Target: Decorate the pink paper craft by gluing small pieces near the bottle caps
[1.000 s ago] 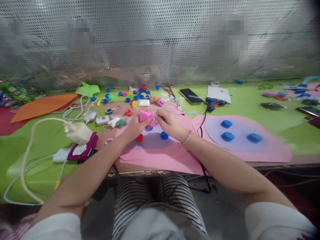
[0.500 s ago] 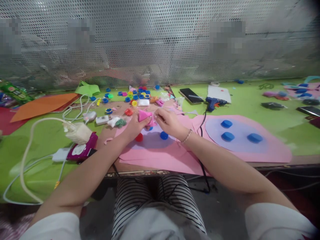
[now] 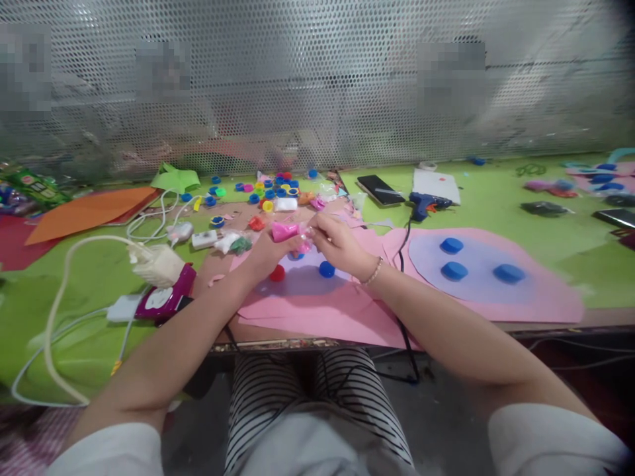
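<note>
Between my two hands is a soft-looking pink lump [image 3: 284, 230], like modelling clay, partly in crinkled clear plastic [image 3: 305, 239]. My left hand [image 3: 268, 253] is closed round the lump from the left. From the right, the fingers of my right hand [image 3: 339, 243] pinch the plastic. Both hands hover over a pink paper sheet [image 3: 317, 320] with a lilac paper shape [image 3: 307, 285] on it. A red bottle cap [image 3: 276, 273] and a blue bottle cap [image 3: 327, 269] rest on the lilac shape; another blue cap is partly hidden beneath the hands.
On the right lies a second pink sheet [image 3: 555, 301] with blue caps on lilac paper. Behind it are a glue gun [image 3: 424, 206] and a phone [image 3: 380, 190]. Loose caps [image 3: 282, 192] crowd the back. A power strip [image 3: 166, 299] with cables stands left. A perforated metal panel [image 3: 307, 86] borders the table.
The pink lump has tipped from an upright, pointed look to lying more sideways in my left hand. My right hand stays at the plastic, nearly in place.
</note>
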